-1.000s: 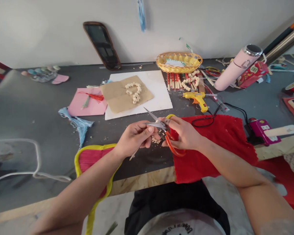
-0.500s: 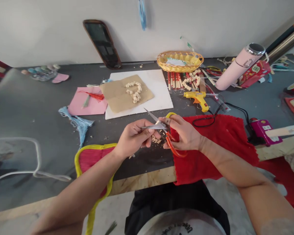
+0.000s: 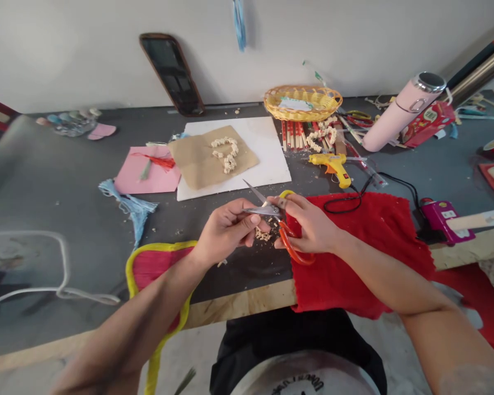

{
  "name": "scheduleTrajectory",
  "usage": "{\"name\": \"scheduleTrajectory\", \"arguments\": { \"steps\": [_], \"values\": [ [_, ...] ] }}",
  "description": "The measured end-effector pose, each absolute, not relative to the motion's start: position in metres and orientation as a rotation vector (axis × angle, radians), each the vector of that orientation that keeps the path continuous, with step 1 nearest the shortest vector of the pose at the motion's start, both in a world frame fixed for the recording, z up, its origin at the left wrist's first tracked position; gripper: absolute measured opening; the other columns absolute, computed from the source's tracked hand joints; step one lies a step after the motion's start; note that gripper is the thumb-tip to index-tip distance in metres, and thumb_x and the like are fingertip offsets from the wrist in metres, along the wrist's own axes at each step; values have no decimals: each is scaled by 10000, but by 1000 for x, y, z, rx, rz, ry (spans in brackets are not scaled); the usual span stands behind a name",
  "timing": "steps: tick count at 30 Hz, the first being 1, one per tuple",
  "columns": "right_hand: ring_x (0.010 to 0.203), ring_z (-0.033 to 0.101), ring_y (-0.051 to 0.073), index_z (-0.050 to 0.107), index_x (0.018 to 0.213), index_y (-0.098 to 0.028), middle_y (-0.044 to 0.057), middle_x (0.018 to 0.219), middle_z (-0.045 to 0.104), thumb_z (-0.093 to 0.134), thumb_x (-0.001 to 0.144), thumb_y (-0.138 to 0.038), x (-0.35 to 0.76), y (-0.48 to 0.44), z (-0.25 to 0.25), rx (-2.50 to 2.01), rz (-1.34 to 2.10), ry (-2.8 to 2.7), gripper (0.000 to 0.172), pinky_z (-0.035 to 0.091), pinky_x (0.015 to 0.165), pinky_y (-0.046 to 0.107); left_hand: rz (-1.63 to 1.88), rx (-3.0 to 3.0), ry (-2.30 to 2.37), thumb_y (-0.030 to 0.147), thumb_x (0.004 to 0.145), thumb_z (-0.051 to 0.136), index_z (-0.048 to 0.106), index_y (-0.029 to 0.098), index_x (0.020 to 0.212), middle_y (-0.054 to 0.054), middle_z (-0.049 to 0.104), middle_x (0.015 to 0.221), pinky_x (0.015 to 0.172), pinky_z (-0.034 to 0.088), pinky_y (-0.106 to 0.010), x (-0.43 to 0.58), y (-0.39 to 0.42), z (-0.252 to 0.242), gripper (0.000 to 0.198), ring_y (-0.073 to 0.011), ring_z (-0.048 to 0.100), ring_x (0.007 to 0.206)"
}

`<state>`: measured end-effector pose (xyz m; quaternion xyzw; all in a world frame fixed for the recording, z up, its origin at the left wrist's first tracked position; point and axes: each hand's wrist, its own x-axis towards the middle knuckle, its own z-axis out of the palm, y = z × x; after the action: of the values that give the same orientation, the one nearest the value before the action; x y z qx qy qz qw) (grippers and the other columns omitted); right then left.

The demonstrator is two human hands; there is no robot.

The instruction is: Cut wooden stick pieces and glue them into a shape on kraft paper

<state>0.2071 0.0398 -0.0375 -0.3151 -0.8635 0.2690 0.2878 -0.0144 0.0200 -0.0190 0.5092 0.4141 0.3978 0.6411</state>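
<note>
Red and yellow handles belong to the scissors [image 3: 275, 210], and the right hand [image 3: 315, 226] is wrapped around them. From where I stand, the two blades are spread apart. The left hand [image 3: 226, 227] has its fingers pinched together. It seems to hold a thin pale stick [image 3: 265, 204], though the fingers hide most of it. A bit of the stick shows right by the blades.

The worst thing that could happen, I think, is a cut finger. One blade lies very close to the left thumb, so if the scissors slipped or snapped shut too fast, the skin could get nicked. Bits could also come out too long or too short if the stick slid in the fingers. A tiny bit might fly over the front edge of the tabletop [image 3: 78, 208] and get lost.

The scissors and the stick are up between the two hands, above the tabletop near its front edge. Just under them is a little pile of cut bits [image 3: 263, 235]. To the right of the pile, a red cloth [image 3: 366, 247] hangs over the front edge. Farther back, a curl of glued-looking bits [image 3: 229, 162] sits on brown paper [image 3: 193, 159].
</note>
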Motion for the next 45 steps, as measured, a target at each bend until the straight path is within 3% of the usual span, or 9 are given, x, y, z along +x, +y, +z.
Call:
{"name": "scheduleTrajectory", "arguments": {
  "steps": [12, 21, 27, 37, 41, 45],
  "values": [
    [1093, 590, 282, 403, 1455, -240, 134, 1169, 580, 588, 855, -586, 210, 40, -41, -836, 668, -2349, 718, 541, 927, 444, 924, 1093, 903, 388, 822, 720, 596, 135, 796, -64, 724, 679, 360, 277, -189, -14, 19, -18, 283, -43, 410, 360],
    [1142, 547, 285, 377, 1470, -225, 141, 1221, 559, 682, 773, -623, 210, 44, -36, -682, 732, -2374, 859, 493, 1005, 464, 749, 1071, 858, 358, 813, 728, 615, 127, 765, -65, 720, 651, 348, 240, -184, -21, 23, -14, 262, -38, 405, 352],
    [1062, 607, 270, 402, 1453, -230, 123, 1155, 609, 667, 819, -558, 210, 41, -35, -708, 746, -2377, 761, 544, 925, 445, 754, 1058, 845, 374, 821, 719, 623, 115, 774, -72, 708, 629, 336, 228, -182, -22, 24, -16, 280, -32, 391, 332],
    [1132, 610, 280, 453, 1424, -216, 133, 1203, 615, 690, 789, -570, 205, 36, -38, -892, 759, -2265, 764, 529, 971, 429, 956, 1241, 1079, 342, 824, 725, 609, 128, 819, -58, 729, 726, 380, 342, -166, -14, 20, -16, 243, -61, 531, 428],
    [1100, 576, 291, 447, 1434, -224, 129, 1137, 582, 691, 768, -609, 205, 38, -39, -875, 678, -2304, 807, 529, 949, 464, 882, 1295, 1039, 346, 859, 676, 625, 122, 798, -37, 699, 647, 379, 344, -170, -17, 19, -13, 238, -60, 513, 396],
    [1070, 564, 275, 407, 1459, -223, 116, 1094, 564, 672, 797, -591, 206, 39, -41, -781, 698, -2318, 802, 523, 943, 462, 845, 1226, 961, 344, 847, 692, 621, 122, 784, -58, 729, 706, 375, 337, -171, -19, 21, -15, 242, -52, 504, 383]
  ]
}}
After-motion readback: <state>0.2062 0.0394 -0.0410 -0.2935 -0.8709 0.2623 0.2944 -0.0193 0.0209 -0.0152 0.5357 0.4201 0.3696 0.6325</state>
